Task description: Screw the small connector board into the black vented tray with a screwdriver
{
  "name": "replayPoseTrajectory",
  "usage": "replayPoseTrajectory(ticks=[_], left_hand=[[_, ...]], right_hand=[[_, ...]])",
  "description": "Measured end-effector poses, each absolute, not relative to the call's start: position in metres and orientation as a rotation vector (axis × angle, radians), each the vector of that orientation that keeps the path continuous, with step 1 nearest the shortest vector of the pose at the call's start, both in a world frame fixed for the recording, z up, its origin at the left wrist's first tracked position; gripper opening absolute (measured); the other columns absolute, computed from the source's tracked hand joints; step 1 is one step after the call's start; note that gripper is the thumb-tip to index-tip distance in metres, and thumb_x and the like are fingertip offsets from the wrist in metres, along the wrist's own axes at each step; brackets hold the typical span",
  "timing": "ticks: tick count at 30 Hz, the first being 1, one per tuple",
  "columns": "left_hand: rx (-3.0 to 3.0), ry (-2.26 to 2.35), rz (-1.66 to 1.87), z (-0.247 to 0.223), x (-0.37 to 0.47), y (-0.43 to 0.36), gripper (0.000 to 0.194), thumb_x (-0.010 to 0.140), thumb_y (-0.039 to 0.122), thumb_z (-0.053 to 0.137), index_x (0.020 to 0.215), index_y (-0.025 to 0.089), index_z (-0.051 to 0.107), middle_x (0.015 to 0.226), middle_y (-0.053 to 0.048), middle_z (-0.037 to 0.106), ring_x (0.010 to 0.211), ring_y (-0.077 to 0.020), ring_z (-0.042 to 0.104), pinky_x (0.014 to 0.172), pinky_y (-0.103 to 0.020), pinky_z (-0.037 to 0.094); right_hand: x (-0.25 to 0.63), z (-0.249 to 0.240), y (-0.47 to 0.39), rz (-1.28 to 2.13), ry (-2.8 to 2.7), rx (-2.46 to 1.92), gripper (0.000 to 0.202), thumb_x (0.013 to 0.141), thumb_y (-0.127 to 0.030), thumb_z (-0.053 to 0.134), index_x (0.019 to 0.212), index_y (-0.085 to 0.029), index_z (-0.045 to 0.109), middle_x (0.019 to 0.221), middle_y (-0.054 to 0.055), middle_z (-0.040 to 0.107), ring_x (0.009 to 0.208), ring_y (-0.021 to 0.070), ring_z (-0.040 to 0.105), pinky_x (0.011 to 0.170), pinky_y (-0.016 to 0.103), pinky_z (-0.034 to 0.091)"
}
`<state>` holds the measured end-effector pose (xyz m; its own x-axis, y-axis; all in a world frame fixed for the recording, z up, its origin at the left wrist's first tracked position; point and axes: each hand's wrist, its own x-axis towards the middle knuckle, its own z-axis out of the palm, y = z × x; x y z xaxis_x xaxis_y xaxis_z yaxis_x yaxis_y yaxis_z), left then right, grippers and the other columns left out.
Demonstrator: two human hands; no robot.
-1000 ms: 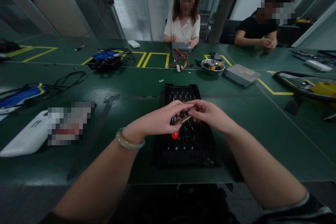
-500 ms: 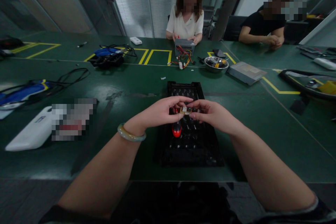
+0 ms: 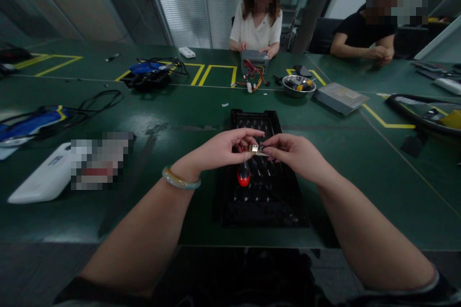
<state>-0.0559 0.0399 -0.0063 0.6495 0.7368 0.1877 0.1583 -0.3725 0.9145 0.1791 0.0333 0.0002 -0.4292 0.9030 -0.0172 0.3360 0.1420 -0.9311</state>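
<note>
Between the fingertips of both hands is a small circuit board [image 3: 255, 148] with a metal, port-like connector on it. My left hand [image 3: 232, 147], with a bangle on its wrist, is closed on the board's left end. On the board's right end the fingers of my right hand [image 3: 288, 147] are closed in a pinch. Below the hands lies a black plastic tray [image 3: 266, 215] with rows of small shiny bumps inside. A screwdriver [image 3: 244, 177] with a red and black handle is partly hidden by my left hand; its tip does not show.
A white plastic casing [image 3: 43, 175] lies at left, near blue cable-wrapped items [image 3: 36, 124]. Farther off are a metal bowl [image 3: 298, 92] of small parts, a grey metal plate [image 3: 340, 98] and a grey box with wires [image 3: 255, 62] before one person. Another person sits at right.
The circuit board has tilted, so its connector faces me more and its flat face shows less. My right fingers have shifted slightly on its end. The whole view has moved a little.
</note>
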Motion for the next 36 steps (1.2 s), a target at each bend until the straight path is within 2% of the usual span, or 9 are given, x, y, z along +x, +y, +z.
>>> replayPoseTrajectory(ticks=[4, 7, 10, 14, 18, 21, 27, 32, 36], left_hand=[[1.838, 0.688, 0.747, -0.006, -0.059, 0.042, 0.052, 0.088, 0.014, 0.055, 0.139, 0.017, 0.049, 0.114, -0.008, 0.062, 0.099, -0.0143, 0.06, 0.092, -0.032, 0.05], [1.81, 0.726, 0.813, -0.007, -0.061, 0.044, 0.044, 0.09, 0.015, 0.052, 0.133, 0.016, 0.054, 0.108, -0.007, 0.063, 0.097, -0.0142, 0.06, 0.09, -0.031, 0.049], [1.831, 0.716, 0.806, -0.008, -0.062, 0.045, 0.04, 0.09, 0.021, 0.058, 0.13, 0.018, 0.058, 0.105, -0.006, 0.064, 0.096, -0.0146, 0.059, 0.088, -0.03, 0.049], [1.822, 0.686, 0.732, -0.008, -0.06, 0.044, 0.044, 0.086, 0.029, 0.069, 0.127, 0.018, 0.061, 0.102, -0.005, 0.067, 0.09, -0.0142, 0.061, 0.084, -0.028, 0.05], [1.808, 0.735, 0.74, -0.007, -0.057, 0.043, 0.039, 0.086, 0.032, 0.069, 0.122, 0.018, 0.065, 0.104, -0.006, 0.069, 0.093, -0.016, 0.063, 0.087, -0.031, 0.05], [1.755, 0.706, 0.745, -0.008, -0.056, 0.044, 0.043, 0.088, 0.032, 0.066, 0.128, 0.019, 0.061, 0.112, -0.007, 0.067, 0.102, -0.0177, 0.062, 0.093, -0.033, 0.049], [1.65, 0.651, 0.765, -0.013, -0.053, 0.045, 0.05, 0.09, 0.028, 0.064, 0.137, 0.018, 0.051, 0.095, -0.003, 0.063, 0.09, -0.0133, 0.06, 0.086, -0.029, 0.049], [1.601, 0.706, 0.84, -0.015, -0.047, 0.044, 0.038, 0.09, 0.031, 0.063, 0.124, 0.015, 0.055, 0.095, -0.003, 0.061, 0.09, -0.0124, 0.06, 0.085, -0.028, 0.049], [1.584, 0.766, 0.833, -0.015, -0.043, 0.042, 0.035, 0.086, 0.032, 0.069, 0.113, 0.015, 0.057, 0.098, -0.003, 0.063, 0.091, -0.0124, 0.06, 0.084, -0.028, 0.05]], right_hand=[[0.18, 0.0, 0.035, 1.284, -1.847, -1.182, 0.025, 0.084, -0.038, 0.07, 0.1, -0.019, 0.07, 0.085, 0.002, 0.071, 0.073, 0.0123, 0.062, 0.071, 0.028, 0.05], [0.181, -0.001, 0.036, 1.338, -1.799, -1.166, 0.029, 0.082, -0.041, 0.071, 0.098, -0.017, 0.07, 0.086, 0.003, 0.071, 0.074, 0.0126, 0.062, 0.074, 0.03, 0.049], [0.18, 0.0, 0.036, 1.375, -1.744, -1.159, 0.032, 0.079, -0.043, 0.073, 0.097, -0.017, 0.069, 0.088, 0.004, 0.071, 0.074, 0.0128, 0.062, 0.074, 0.03, 0.05], [0.178, 0.003, 0.033, 1.402, -1.744, -1.17, 0.031, 0.079, -0.043, 0.074, 0.095, -0.017, 0.069, 0.083, 0.002, 0.069, 0.069, 0.0111, 0.06, 0.067, 0.027, 0.048], [0.178, 0.006, 0.032, 1.474, -1.716, -1.15, 0.03, 0.082, -0.042, 0.072, 0.098, -0.017, 0.067, 0.082, 0.001, 0.068, 0.067, 0.0091, 0.058, 0.063, 0.024, 0.047], [0.178, 0.006, 0.032, 1.546, -1.702, -1.127, 0.029, 0.082, -0.039, 0.073, 0.097, -0.017, 0.064, 0.082, 0.001, 0.069, 0.068, 0.0091, 0.06, 0.063, 0.023, 0.047], [0.169, -0.001, 0.022, 1.788, -1.712, -1.038, 0.038, 0.079, -0.031, 0.077, 0.104, -0.019, 0.051, 0.083, 0.001, 0.071, 0.074, 0.0133, 0.068, 0.067, 0.026, 0.052], [0.161, -0.001, 0.019, 1.663, -1.588, -1.125, 0.035, 0.081, -0.038, 0.074, 0.098, -0.019, 0.05, 0.092, 0.005, 0.072, 0.077, 0.0152, 0.071, 0.067, 0.027, 0.054], [0.163, -0.001, 0.026, 1.437, -1.454, -1.121, 0.035, 0.079, -0.043, 0.075, 0.091, -0.019, 0.052, 0.086, 0.002, 0.07, 0.077, 0.0136, 0.068, 0.066, 0.026, 0.052]])
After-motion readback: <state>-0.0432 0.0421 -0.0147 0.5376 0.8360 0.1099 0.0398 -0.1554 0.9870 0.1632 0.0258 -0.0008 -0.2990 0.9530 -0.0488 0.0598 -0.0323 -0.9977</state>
